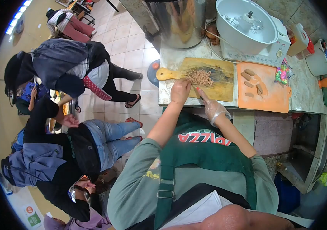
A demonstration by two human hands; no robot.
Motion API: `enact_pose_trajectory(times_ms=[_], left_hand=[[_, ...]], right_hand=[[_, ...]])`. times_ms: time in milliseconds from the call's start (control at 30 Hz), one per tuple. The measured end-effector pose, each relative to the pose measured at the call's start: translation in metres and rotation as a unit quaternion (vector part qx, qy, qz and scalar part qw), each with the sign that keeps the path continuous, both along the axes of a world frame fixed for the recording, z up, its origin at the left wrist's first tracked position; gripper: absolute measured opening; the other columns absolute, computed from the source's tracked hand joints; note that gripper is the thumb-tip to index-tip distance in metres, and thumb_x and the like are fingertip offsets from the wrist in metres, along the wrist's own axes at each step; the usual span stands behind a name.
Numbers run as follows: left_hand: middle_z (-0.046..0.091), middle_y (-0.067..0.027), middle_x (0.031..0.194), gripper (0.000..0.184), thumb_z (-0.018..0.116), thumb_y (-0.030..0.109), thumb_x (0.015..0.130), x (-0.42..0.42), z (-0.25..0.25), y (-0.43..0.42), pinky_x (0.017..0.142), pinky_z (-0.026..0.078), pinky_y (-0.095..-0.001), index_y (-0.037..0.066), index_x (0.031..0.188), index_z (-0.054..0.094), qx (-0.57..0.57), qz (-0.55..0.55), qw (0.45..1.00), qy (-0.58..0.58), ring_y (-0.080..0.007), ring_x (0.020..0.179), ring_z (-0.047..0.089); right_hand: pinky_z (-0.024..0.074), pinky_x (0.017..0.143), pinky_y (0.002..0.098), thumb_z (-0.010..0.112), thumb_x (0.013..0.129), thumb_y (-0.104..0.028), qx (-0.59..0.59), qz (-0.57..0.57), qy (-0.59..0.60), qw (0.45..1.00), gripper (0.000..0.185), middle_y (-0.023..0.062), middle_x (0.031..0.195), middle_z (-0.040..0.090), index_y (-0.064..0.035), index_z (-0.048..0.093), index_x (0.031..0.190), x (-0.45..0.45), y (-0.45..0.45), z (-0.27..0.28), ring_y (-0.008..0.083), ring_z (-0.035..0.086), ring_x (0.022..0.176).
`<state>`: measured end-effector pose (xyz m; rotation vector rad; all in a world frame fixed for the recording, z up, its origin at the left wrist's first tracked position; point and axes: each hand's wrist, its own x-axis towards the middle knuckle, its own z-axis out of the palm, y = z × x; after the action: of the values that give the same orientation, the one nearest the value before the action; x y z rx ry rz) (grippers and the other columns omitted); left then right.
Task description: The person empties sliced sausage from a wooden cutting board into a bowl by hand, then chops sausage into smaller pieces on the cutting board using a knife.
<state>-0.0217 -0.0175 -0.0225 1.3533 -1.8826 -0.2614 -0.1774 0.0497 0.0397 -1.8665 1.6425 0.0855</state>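
A wooden cutting board (223,82) with a rounded handle lies on the counter, its surface darkened in the middle. Chopped brown pieces (201,78) are heaped on it. My left hand (180,91), bare, is at the near left edge of the heap, its fingers closed; what they press on is too small to name. In a clear plastic glove, my right hand (214,109) grips a knife with a red part at the handle (199,90), at the board's near edge. The blade is hard to make out.
An orange board (263,101) with brown sausage-like pieces lies on the right. Behind stand a mixer with a white bowl (225,23) and a large metal pot (179,23). A colourful packet (282,73) lies near the mixer. Several people stand on the left.
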Motion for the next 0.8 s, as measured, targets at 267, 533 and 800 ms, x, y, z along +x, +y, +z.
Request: enact_pose_trajectory(times_ms=[267,533,800], left_hand=[[0.059,-0.0127,0.073,0.007,0.059,0.008,0.07,0.0,0.001,0.003,0.062,0.044,-0.0369,0.003,0.074,0.062,0.006,0.015,1.0,-0.019,-0.0306,0.069,0.054],[0.058,-0.0134,0.07,0.005,0.059,0.008,0.07,0.003,0.0,0.006,0.061,0.043,-0.0385,0.003,0.071,0.061,0.052,0.016,0.997,-0.056,-0.0316,0.068,0.053],[0.058,-0.0141,0.073,0.005,0.058,0.007,0.069,0.003,0.002,0.009,0.062,0.044,-0.0384,0.003,0.071,0.06,0.008,0.001,1.0,-0.022,-0.0316,0.069,0.053]], right_hand=[[0.0439,0.066,0.0455,0.039,0.08,-0.004,-0.004,0.007,-0.004,1.0,0.069,0.0236,0.082,0.059,-0.0283,0.006,0.135,0.005,-0.003,-0.001,0.0361,0.059,0.074],[0.0446,0.067,0.0441,0.039,0.081,-0.004,0.014,-0.004,-0.02,1.0,0.069,0.0221,0.083,0.059,-0.0281,0.004,0.135,-0.013,0.017,-0.015,0.0357,0.059,0.077],[0.0447,0.067,0.0428,0.041,0.079,-0.004,0.004,0.02,0.011,1.0,0.074,0.0227,0.083,0.059,-0.0285,0.0,0.135,0.013,-0.009,-0.006,0.034,0.06,0.075]])
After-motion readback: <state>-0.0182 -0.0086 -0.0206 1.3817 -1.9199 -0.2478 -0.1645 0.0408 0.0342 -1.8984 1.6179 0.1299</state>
